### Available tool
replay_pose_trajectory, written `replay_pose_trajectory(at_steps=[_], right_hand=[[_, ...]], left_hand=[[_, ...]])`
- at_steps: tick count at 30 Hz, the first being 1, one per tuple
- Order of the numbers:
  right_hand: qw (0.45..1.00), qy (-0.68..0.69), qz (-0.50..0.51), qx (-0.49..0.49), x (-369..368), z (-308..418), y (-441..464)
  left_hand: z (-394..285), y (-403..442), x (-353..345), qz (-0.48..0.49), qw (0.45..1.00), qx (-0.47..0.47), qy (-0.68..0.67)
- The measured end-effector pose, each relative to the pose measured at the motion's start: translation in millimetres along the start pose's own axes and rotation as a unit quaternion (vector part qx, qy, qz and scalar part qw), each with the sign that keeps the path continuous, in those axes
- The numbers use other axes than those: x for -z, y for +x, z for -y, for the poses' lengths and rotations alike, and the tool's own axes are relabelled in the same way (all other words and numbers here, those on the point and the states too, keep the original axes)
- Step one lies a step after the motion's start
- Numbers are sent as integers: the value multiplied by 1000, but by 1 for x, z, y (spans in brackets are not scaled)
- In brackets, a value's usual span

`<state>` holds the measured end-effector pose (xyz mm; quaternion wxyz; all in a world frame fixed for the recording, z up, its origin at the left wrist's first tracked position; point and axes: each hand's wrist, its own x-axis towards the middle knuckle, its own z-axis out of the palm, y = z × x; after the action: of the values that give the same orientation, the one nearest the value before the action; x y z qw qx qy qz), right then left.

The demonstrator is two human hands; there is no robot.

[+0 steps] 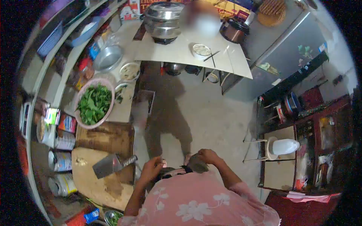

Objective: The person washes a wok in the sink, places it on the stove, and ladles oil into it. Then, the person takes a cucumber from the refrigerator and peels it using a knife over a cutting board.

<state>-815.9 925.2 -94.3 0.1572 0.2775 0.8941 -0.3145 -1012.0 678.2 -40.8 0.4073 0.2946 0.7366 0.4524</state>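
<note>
In the head view my left hand (152,168) is in front of my waist at the left, its fingers curled together; what they hold, if anything, is too small to make out. My right hand (210,156) is closed on the edge of a dark grey-green cloth (197,164), which hangs in front of my pink flowered top (192,196). Left of my left hand, a cleaver (107,165) with a broad blade lies on a wooden cutting board (88,186), its handle pointing towards me.
A pink basin (112,98) of leafy greens (94,103) sits on the left counter near a metal bowl (108,58). Ahead, a table (166,52) bears a steamer pot (164,20) and a bowl with chopsticks (201,50). A white jug (285,147) stands on a stool at right.
</note>
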Motion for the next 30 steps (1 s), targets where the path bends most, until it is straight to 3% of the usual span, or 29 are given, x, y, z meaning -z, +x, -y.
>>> replay_pose_trajectory(at_steps=[2,6,8,11,14,18,19,21,23,27,30], right_hand=[[997,-43,66,-26,14,-15,6],[996,27,55,-68,75,-57,15],[997,16,-52,-55,85,-117,28],[991,-6,-133,-12,145,-191,42],[982,-8,-181,-58,231,-254,46],[958,-100,-267,-35,342,-326,52],[954,-109,-275,-48,373,-334,55],[949,-180,-253,-45,437,-342,63],[937,-217,-251,-113,491,-339,73],[877,-314,-364,24,573,-357,105],[842,-385,-378,5,627,-354,128]], left_hand=[[-15,24,-4,16,997,-18,79],[-32,81,-37,34,992,-27,116],[-54,110,-60,45,993,-12,111],[-67,159,-108,47,994,-3,100],[-111,203,-160,72,990,23,115],[-182,243,-217,100,986,-78,109],[-186,251,-227,82,989,-61,105],[-185,273,-244,100,977,-116,148],[-194,288,-257,95,978,-97,156],[-209,324,-279,117,976,-65,171],[-215,354,-296,93,982,-84,141]])
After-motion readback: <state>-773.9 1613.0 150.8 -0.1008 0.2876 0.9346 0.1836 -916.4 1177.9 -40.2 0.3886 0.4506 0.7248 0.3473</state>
